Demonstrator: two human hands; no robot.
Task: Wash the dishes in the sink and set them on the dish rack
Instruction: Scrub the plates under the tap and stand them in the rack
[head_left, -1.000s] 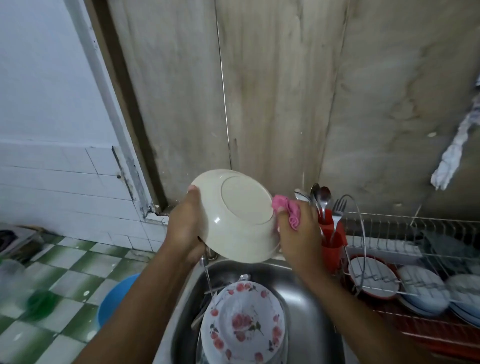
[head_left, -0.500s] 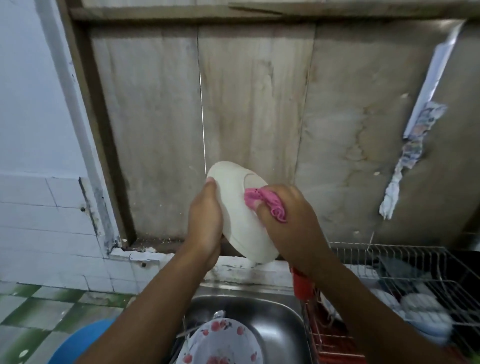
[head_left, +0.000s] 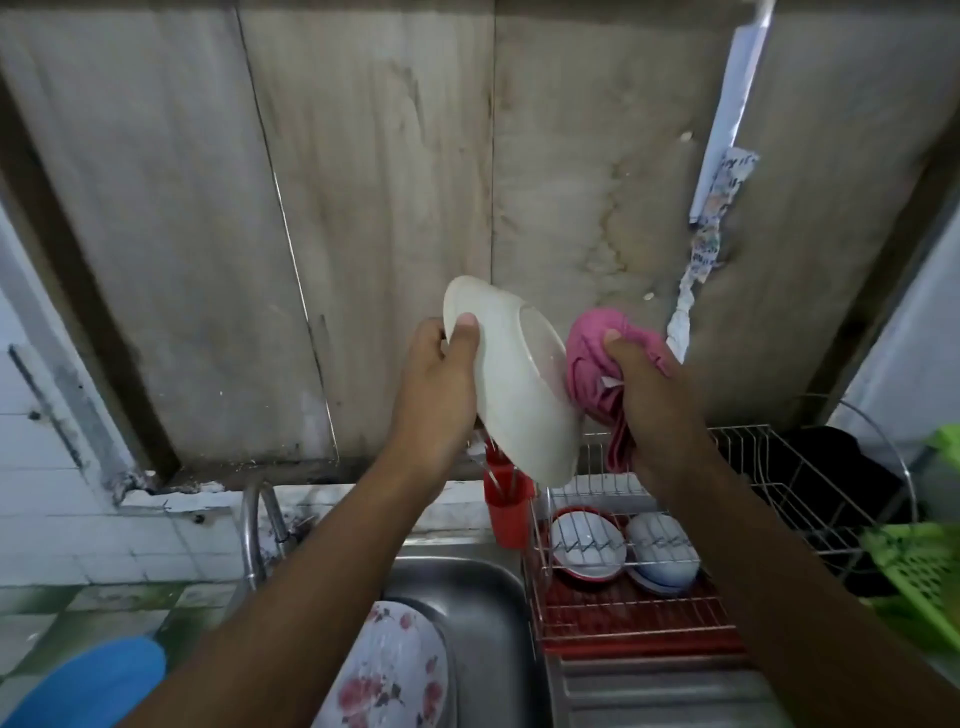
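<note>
Tiles (head_left: 62, 561), white on the wall and green lower down, filled the far left, with a blue basin (head_left: 88, 680) low in the corner. Next came a curved metal tap (head_left: 253, 525) at the back edge of the steel sink (head_left: 483, 597), and a flowered plate (head_left: 395, 670) lay inside the sink. Above it, the left hand (head_left: 441, 395) held a white bowl (head_left: 519, 395) up in front of the wooden wall (head_left: 363, 182); its grip was clamped on the bowl's upper rim, thumb on the outside. The bowl stood tilted on edge, its underside turned to the right, high above the sink's right side. A pink cloth (head_left: 587, 364) touched that underside, bunched in the right hand (head_left: 649, 405), whose grip was closed around it with the thumb pressed into the fabric. Below the bowl stood a red holder (head_left: 509, 514), its contents mostly hidden. Just beside it on the worktop sat the wire dish rack (head_left: 753, 467) over a red tray, with two bowls (head_left: 587, 543) lying side by side low in it. A green basket (head_left: 919, 571) showed at the far right edge.
</note>
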